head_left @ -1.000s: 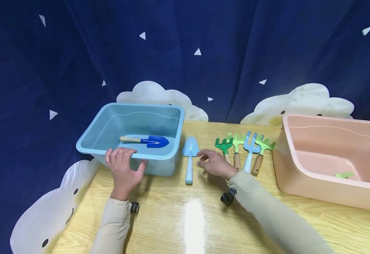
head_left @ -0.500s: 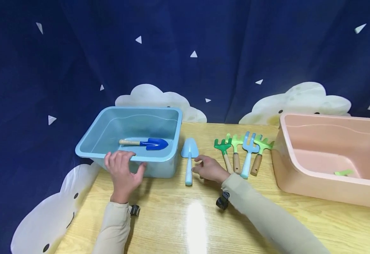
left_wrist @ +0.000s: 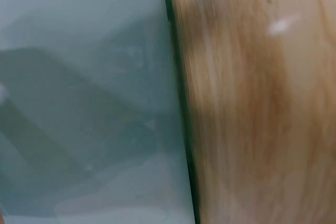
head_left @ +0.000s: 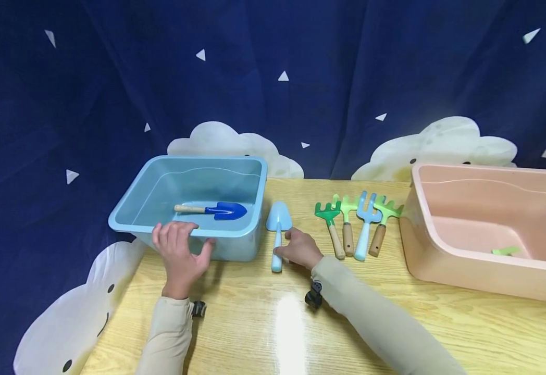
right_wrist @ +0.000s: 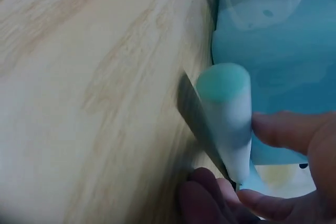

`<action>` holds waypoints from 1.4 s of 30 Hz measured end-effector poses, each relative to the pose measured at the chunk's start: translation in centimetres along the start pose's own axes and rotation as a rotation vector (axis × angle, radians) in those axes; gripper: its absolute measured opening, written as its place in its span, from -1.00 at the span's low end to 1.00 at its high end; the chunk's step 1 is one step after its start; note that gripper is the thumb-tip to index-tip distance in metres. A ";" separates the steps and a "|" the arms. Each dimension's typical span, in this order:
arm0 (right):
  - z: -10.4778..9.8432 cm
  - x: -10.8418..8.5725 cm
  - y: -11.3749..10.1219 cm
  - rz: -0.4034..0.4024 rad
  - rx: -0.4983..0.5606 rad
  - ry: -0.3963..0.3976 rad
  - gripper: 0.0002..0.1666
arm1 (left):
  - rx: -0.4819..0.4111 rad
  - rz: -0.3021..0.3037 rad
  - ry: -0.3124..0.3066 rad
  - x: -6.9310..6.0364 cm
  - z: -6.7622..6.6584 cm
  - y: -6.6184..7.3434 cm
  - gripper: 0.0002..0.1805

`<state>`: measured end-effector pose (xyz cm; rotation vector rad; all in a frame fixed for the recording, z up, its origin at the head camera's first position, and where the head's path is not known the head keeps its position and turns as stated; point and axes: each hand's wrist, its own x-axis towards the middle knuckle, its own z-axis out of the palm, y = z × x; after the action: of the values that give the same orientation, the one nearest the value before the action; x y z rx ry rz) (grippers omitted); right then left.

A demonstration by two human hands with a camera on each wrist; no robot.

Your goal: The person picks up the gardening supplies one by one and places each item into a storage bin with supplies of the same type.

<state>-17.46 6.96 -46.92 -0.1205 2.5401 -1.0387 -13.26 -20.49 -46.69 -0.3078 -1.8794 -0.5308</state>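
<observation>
Fingers of my left hand (head_left: 179,260) lie over the front rim of the blue bin (head_left: 125,228), thumb against its outer wall. Inside lies a dark blue trowel (head_left: 228,211) with a wooden handle. Beside the bin, on the table, is a light blue trowel (head_left: 279,216), blade pointing away. My right hand (head_left: 301,249) has its thumb and fingers at either side of this trowel's handle. In the right wrist view the thumb (right_wrist: 286,129) touches the handle (right_wrist: 228,119), with fingertips low around it. The left wrist view shows only the bin's wall (left_wrist: 89,103) and tabletop.
Right of my right hand lie a dark green rake (head_left: 328,212), a light green rake (head_left: 348,204), a blue fork (head_left: 368,213) and another light green rake (head_left: 387,211). A pink bin (head_left: 479,265) at the right holds a light green piece (head_left: 505,251). A dark blue curtain (head_left: 235,78) hangs behind.
My right hand has moved down from beside the light blue trowel's blade to its handle, and its thumb and fingers have closed in there. My left hand stays on the bin's rim.
</observation>
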 end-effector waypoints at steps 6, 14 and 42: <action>0.3 -0.2 -0.6 -0.001 -0.038 0.030 -0.29 | -0.003 0.001 0.000 0.1 0.1 0.0 -0.56; 0.6 -0.2 -0.8 -0.005 -0.057 0.035 -0.44 | -0.003 -0.003 0.006 -0.1 -0.1 0.0 -0.56; -1.5 0.5 0.3 0.047 0.248 -0.196 -0.34 | -0.011 -0.021 -0.018 0.0 -0.2 0.1 -0.59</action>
<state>-18.51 8.02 -46.31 -0.0884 2.2108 -1.2478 -13.07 -20.51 -46.61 -0.3012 -1.8998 -0.5550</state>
